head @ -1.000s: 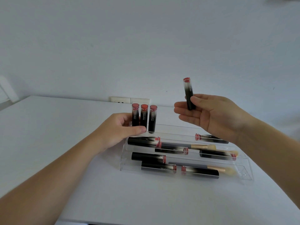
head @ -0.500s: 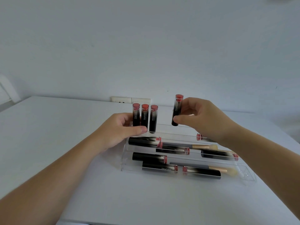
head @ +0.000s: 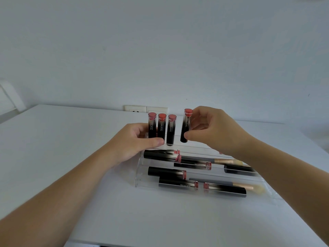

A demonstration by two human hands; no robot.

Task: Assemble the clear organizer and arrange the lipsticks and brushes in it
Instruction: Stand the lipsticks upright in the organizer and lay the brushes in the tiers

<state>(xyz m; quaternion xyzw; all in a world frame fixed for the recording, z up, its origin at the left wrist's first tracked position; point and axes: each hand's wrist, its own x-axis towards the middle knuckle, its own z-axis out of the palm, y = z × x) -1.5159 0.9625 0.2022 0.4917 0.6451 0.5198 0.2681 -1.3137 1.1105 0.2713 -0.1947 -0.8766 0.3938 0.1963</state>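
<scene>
The left hand (head: 135, 141) clasps the end of the clear organizer (head: 140, 177) and the first upright lipsticks (head: 161, 128) on its top tier, apparently steadying the row, while the right hand (head: 211, 129) pinches a fourth lipstick (head: 185, 127), slightly tilted, just above the next free spot.

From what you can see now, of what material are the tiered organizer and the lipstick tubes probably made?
The organizer looks like clear acrylic or a similar hard plastic, though glass cannot be excluded: the table shows through it and its edges catch light. The lipstick in the right hand seems to be glossy plastic, black fading to a clear top where the red shows through. The three standing lipsticks look the same.
</scene>
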